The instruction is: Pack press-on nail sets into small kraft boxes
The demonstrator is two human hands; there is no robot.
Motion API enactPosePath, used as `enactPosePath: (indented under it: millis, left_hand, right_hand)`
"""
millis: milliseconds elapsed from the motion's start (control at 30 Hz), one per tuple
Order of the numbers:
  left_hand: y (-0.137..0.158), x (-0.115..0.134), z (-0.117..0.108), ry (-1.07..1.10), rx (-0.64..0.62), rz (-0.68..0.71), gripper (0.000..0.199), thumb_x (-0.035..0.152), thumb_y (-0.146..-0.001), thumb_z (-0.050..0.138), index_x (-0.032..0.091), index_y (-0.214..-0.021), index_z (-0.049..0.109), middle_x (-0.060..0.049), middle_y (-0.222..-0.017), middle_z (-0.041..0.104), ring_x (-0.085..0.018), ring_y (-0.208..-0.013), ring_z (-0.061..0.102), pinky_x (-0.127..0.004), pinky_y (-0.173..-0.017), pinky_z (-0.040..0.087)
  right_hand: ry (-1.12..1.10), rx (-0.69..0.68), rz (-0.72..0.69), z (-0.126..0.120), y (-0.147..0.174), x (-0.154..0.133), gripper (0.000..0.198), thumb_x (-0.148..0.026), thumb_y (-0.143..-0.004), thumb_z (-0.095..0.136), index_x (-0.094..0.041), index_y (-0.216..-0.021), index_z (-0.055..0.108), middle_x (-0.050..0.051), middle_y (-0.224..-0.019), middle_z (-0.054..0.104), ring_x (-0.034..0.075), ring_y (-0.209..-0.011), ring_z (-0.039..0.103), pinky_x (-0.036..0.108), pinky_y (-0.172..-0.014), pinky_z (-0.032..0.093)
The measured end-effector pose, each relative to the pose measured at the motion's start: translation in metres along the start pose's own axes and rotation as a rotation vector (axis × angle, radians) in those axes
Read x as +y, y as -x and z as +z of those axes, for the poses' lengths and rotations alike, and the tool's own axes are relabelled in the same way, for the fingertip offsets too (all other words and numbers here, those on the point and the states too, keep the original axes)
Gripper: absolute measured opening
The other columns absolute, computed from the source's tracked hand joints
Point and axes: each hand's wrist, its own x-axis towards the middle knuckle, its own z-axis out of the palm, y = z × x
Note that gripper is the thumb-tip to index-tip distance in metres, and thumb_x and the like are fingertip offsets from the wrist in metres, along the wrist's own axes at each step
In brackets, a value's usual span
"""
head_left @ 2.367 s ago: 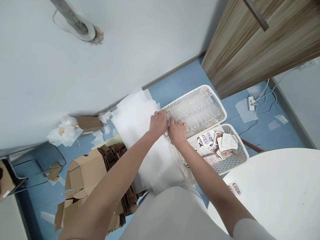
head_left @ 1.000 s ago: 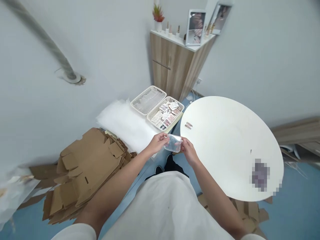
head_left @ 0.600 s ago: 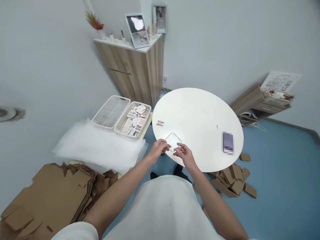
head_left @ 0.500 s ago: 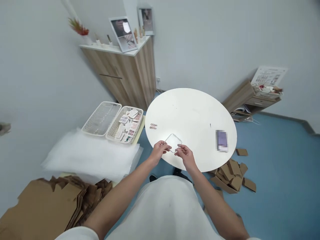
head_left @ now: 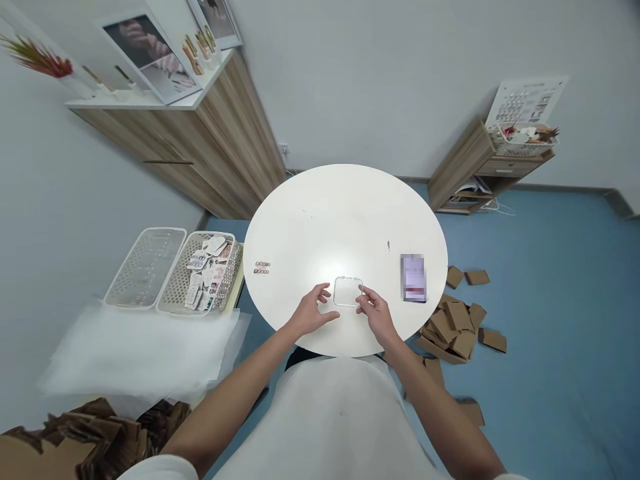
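Note:
A clear, flat plastic case (head_left: 348, 292) with rounded corners is over the near part of the round white table (head_left: 345, 200). My right hand (head_left: 376, 313) pinches its right edge between thumb and fingers. Just off its left side is my left hand (head_left: 314, 312), thumb and fingers spread apart and nothing between them. To the left on the table lies a small set of press-on nails (head_left: 261, 267) in two short rows. A purple, blurred-out rectangular item (head_left: 413, 277) rests on the right part of the table.
Left of the table are a white basket (head_left: 165, 293) of small cards and an open basket (head_left: 145, 267). White foam sheets (head_left: 135, 350) and flattened cardboard (head_left: 90, 433) lie nearer. A box of small brown cartons (head_left: 453, 330) stands on the floor at right. A wooden cabinet (head_left: 240, 133) stands behind.
My left hand has let go of the clear case and opened beside it. The case has turned from a diamond angle to nearly square with me. My head view has shifted.

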Motion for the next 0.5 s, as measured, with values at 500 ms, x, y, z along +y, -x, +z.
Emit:
enactPosePath:
  millis: [500]
  left_hand:
    - [-0.018,0.009,-0.005,-0.158,-0.170,0.230,0.073,0.034,-0.057,0.069,0.027,-0.123,0.039,0.001,-0.081,0.055,-0.012,-0.064,0.048,-0.027,-0.066,0.041]
  right_hand:
    - [0.012,-0.107,-0.003,-0.010,0.008,0.002,0.049,-0.042,-0.071,0.056,-0.022,-0.115,0.050,0.001,-0.084,0.055,0.012,-0.064,0.054,0.036,-0.075,0.044]
